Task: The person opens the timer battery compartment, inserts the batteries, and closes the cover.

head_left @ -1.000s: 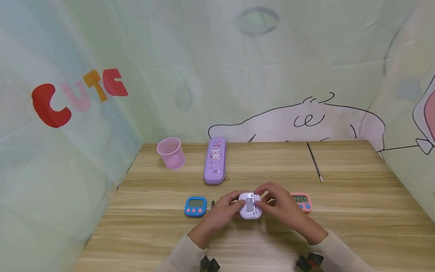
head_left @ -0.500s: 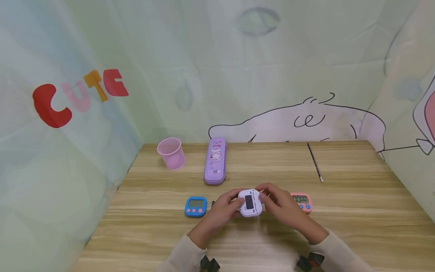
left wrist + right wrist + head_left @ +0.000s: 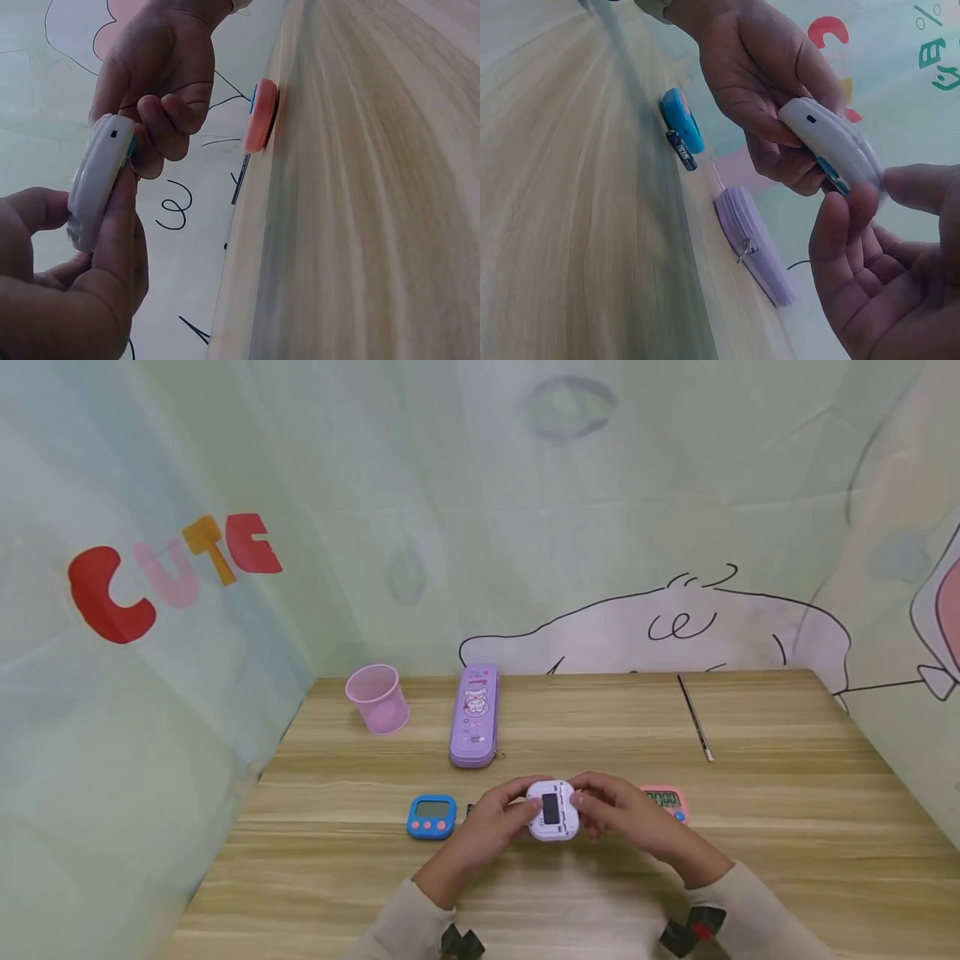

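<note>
Both hands hold a white digital timer (image 3: pixel 553 829) above the table, its back turned up with a dark rectangular patch. My left hand (image 3: pixel 491 820) grips its left side, thumb on the back and fingers underneath. At the right edge, my right hand (image 3: pixel 626 817) pinches it between thumb and fingers. In the left wrist view the timer (image 3: pixel 96 184) shows edge-on, with a small dark slot in its side. The right wrist view shows blue parts on the underside of the timer (image 3: pixel 838 146), near the right fingertips.
A blue timer (image 3: pixel 432 810) and a small battery (image 3: pixel 681 150) lie left of the hands. A pink timer (image 3: pixel 666 797) lies partly behind the right hand. Farther back are a pink cup (image 3: pixel 386 714), a purple pencil case (image 3: pixel 474 727) and a pencil (image 3: pixel 696 718).
The timer's back has tilted, so its patch went from pale to dark. My right hand's raised fingers have lowered along the timer's edge. The left hand keeps its grip.
</note>
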The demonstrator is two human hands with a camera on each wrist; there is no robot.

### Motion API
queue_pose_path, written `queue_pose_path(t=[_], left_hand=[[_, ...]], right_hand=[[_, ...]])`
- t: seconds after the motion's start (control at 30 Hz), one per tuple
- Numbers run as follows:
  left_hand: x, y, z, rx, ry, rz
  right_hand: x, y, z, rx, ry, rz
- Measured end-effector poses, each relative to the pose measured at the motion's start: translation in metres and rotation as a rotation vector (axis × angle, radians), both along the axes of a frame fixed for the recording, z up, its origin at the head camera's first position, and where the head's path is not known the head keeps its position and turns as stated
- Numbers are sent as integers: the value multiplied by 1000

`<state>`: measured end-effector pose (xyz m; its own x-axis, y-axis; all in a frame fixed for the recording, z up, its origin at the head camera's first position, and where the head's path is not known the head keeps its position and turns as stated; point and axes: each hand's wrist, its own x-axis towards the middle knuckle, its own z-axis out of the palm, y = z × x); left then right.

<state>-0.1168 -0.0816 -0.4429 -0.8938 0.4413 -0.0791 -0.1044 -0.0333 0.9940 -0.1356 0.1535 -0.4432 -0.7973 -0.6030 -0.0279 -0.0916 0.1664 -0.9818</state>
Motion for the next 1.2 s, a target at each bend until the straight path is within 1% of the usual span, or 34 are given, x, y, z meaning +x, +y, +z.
queue_pose_path(t=[0.07, 0.2, 0.3, 0.37, 0.5, 0.7, 0.9, 1.13, 1.2], left_hand=[[0, 0, 1, -23, 15, -4], [1, 1, 0, -71, 42, -8], [1, 1, -1, -83, 51, -7], [1, 1, -1, -83, 53, -3], [0, 1, -2, -62, 51, 3], [-1, 0, -2, -44, 45, 12], [-3, 0, -5, -10, 39, 1], [-2, 0, -5, -28, 41, 6], [-2, 0, -5, -28, 38, 5]], right_hand=[[-1, -1, -3, 18, 20, -9], [-1, -3, -9, 93, 101, -49], [-1, -6, -9, 131, 152, -68], [0, -7, -9, 131, 168, -67], [1, -6, -5, 89, 159, -39], [2, -2, -1, 29, 185, 28], [1, -2, -3, 13, 181, 43], [-1, -1, -8, 8, 116, 54], [-2, -1, -8, 10, 111, 64]])
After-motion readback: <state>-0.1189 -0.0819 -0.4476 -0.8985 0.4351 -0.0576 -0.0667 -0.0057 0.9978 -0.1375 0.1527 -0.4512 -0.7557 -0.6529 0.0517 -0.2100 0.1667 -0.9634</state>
